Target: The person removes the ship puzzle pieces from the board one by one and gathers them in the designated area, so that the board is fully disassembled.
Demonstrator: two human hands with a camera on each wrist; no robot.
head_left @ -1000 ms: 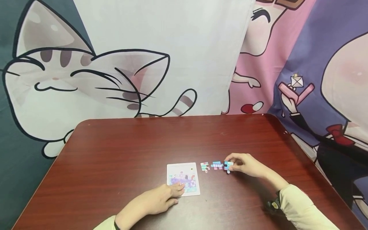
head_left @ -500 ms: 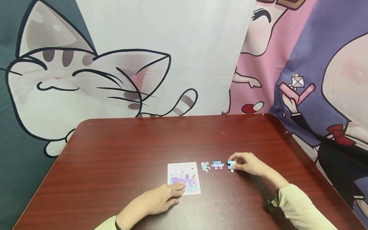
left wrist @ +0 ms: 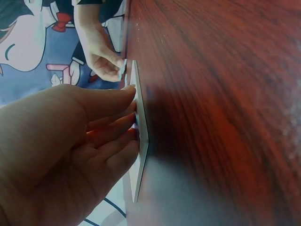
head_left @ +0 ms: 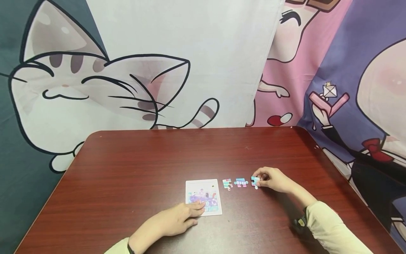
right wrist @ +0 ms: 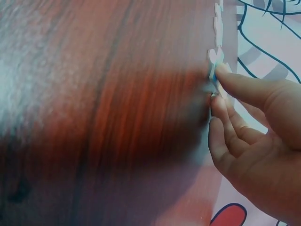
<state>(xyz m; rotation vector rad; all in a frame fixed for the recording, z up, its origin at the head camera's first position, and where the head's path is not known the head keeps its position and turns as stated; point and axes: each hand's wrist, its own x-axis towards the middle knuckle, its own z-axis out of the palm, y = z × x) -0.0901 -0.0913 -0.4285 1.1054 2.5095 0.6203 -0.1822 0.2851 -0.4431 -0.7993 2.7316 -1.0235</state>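
A white puzzle board [head_left: 201, 182] with a purple and blue picture lies flat on the table. My left hand [head_left: 179, 218] rests on its lower left part, fingertips pressing the surface and covering some of the picture. In the left wrist view, the fingers [left wrist: 120, 153] are extended against the board. To the right, my right hand [head_left: 274, 180] pinches a blue puzzle piece [head_left: 254, 181] between thumb and fingers. A pink and green puzzle piece [head_left: 227, 183] and a blue and purple puzzle piece [head_left: 241, 182] lie in a row between the board and the held piece.
The reddish-brown wooden table [head_left: 158, 155] has rounded far corners. Behind its far edge hangs a printed cloth [head_left: 222, 53] with a cartoon cat and figures. A dark band [head_left: 300, 221] shows at the right sleeve cuff.
My right hand has drawn the pinched puzzle piece slightly to the right, leaving a gap beside the middle piece. The left hand stays on the board. The head view has shifted a little.
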